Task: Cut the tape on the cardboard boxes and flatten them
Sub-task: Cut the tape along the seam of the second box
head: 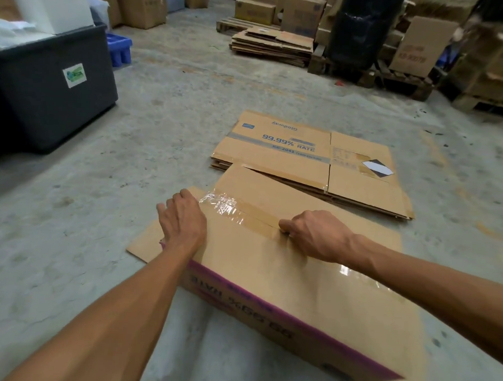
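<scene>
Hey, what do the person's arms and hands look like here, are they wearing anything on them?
The left hand and right hand are ungloved, and the arms behind them are bare to the frame's edge, with no sleeves showing. No watch, bracelet or ring is visible on the parts in view.

A dark grey plastic bin is standing on the concrete floor at the left, wearing a white-and-green sticker on its side. A white box is sitting on top of it. A blue plastic tray is lying just behind the bin. Far back, a black wrapped cylinder is standing upright on a wooden pallet.
</scene>
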Demonstrator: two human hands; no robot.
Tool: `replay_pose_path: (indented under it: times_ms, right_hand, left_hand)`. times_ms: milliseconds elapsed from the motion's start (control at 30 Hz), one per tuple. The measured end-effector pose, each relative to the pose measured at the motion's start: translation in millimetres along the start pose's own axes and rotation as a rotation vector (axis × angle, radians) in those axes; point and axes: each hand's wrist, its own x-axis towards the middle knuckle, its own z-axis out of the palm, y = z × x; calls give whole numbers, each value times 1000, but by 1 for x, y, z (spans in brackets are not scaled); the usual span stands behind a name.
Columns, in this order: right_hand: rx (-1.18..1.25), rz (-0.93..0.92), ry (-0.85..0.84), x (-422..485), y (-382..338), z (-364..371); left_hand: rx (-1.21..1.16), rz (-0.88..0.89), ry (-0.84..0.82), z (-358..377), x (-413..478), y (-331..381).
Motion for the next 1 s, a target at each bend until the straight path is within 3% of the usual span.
replay_pose_path:
  times_ms: [67, 133, 233, 333, 833, 1000]
  right_hand:
    - [-3, 4, -13, -2, -3, 1]
    - [-35, -1, -25, 0, -3, -2]
    - [-99, 4, -63, 5, 1, -9]
    - [-147, -19, -83, 1, 2, -13]
    - [6, 124, -12, -108, 51, 17]
    - [-12, 119, -73, -104, 49, 15]
  left_hand:
    - [85, 111, 82, 0, -4, 14]
    - [24, 353, 106, 6, -8, 35]
    - [-164, 544, -138, 24, -20, 68]
    - [-104, 529, -249, 36, -22, 74]
    - [-37, 564, -242, 44, -18, 79]
    - [11, 467, -276, 39, -29, 93]
